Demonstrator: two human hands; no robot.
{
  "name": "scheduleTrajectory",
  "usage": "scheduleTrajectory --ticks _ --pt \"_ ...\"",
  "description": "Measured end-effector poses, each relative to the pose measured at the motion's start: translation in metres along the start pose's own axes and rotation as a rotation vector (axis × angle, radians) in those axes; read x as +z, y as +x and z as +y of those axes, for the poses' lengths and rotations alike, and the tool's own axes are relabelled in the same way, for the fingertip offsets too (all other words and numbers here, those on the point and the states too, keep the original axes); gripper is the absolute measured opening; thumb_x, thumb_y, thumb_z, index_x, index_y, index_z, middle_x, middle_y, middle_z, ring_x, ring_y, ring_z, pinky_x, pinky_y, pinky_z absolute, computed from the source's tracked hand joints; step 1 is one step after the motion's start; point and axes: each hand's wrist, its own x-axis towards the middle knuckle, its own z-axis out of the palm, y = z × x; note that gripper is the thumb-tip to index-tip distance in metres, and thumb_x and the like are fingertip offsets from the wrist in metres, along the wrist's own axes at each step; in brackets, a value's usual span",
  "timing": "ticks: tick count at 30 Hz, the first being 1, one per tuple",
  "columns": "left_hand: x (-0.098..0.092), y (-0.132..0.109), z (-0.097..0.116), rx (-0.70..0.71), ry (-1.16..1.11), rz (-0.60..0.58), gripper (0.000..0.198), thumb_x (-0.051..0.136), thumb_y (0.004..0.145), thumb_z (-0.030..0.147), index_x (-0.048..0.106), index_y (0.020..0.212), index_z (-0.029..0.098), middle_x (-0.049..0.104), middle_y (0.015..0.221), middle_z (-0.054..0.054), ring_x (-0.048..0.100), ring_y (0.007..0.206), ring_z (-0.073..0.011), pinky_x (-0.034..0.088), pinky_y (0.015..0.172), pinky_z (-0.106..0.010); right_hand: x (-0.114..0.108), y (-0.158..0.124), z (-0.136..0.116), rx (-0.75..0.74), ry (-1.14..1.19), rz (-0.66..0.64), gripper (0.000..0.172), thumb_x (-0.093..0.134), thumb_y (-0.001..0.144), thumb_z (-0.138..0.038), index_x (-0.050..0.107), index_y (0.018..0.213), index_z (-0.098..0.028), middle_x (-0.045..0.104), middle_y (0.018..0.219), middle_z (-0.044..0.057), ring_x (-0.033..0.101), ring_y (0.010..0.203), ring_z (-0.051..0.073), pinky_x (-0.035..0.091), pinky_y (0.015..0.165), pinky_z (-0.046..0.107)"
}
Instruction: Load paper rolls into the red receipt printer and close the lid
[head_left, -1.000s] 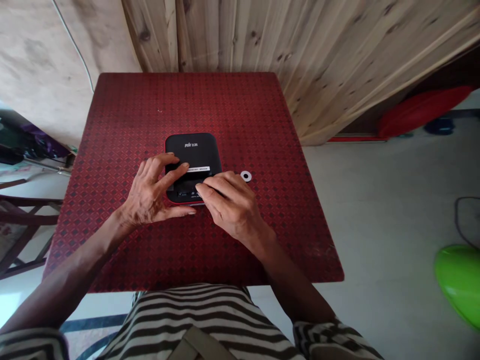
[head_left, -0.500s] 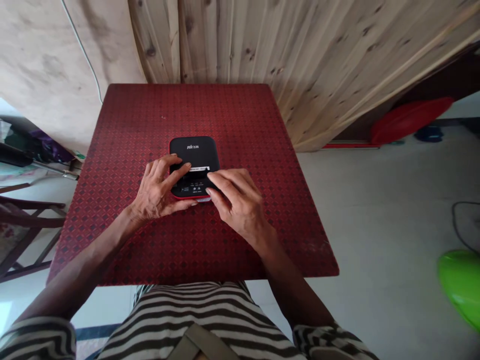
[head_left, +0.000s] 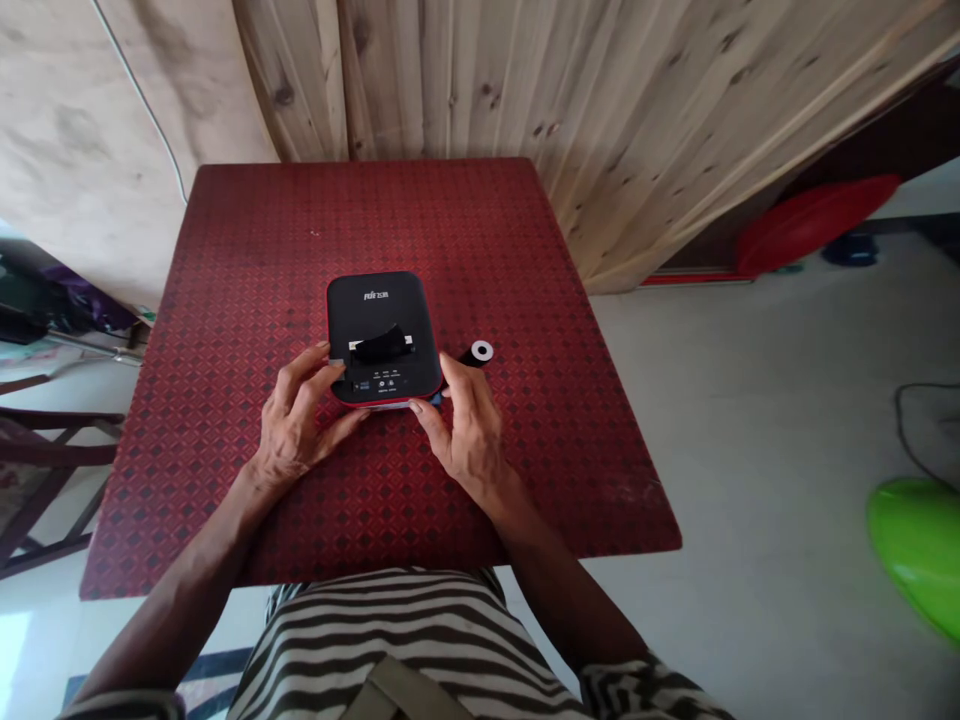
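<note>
A flat black box [head_left: 382, 310] with red edges and white lettering lies on the red patterned table. A black flap [head_left: 381, 343] stands up from its top, across a white label strip. My left hand [head_left: 295, 412] grips the box's left near corner, fingers along the side and thumb at the front edge. A small grey piece [head_left: 337, 369] shows by its index fingertip; I cannot make out what it is. My right hand [head_left: 469, 418] grips the right near corner, thumb in front. Just behind it lies a black roll [head_left: 480, 353] with a white ring-shaped end.
The red table [head_left: 375, 215] backs against a wooden plank wall [head_left: 450, 80]. A dark wooden chair [head_left: 56, 455] stands at the left. On the floor to the right are a green object [head_left: 919, 555] and, farther back, a red one [head_left: 817, 225].
My hands have moved apart from the box's top to its two sides. The black flap now sticks up, and the black roll shows beside my right hand.
</note>
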Motion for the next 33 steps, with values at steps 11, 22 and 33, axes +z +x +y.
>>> scheduleTrajectory --ticks 11,22,33 --pt "-0.002 0.001 -0.002 -0.019 -0.01 0.0 0.077 0.091 0.084 0.038 0.054 0.15 0.025 0.064 0.144 -0.014 0.07 0.126 -0.0277 0.066 0.105 -0.042 -0.006 0.005 0.0 -0.072 -0.14 0.072 0.067 0.07 0.102 -0.045 0.046 0.159 -0.02 0.079 0.114 0.014 0.075 0.104 0.03 0.061 0.092 0.046" --pt "-0.007 0.007 -0.004 -0.006 -0.021 0.007 0.075 0.095 0.079 0.039 0.061 0.145 0.024 0.065 0.139 -0.012 0.072 0.119 -0.0257 0.067 0.098 -0.038 -0.007 0.004 0.002 -0.084 -0.154 0.07 0.068 0.072 0.101 -0.045 0.047 0.159 -0.02 0.081 0.11 0.012 0.076 0.1 0.028 0.062 0.09 0.043" --pt "-0.018 0.017 -0.007 -0.103 -0.12 -0.079 0.054 0.098 0.074 0.039 0.071 0.119 0.026 0.065 0.136 -0.009 0.07 0.121 -0.0266 0.066 0.095 -0.041 -0.003 0.004 0.002 -0.075 -0.115 0.114 0.065 0.073 0.101 -0.045 0.051 0.156 -0.018 0.08 0.107 0.011 0.075 0.099 0.027 0.062 0.092 0.042"
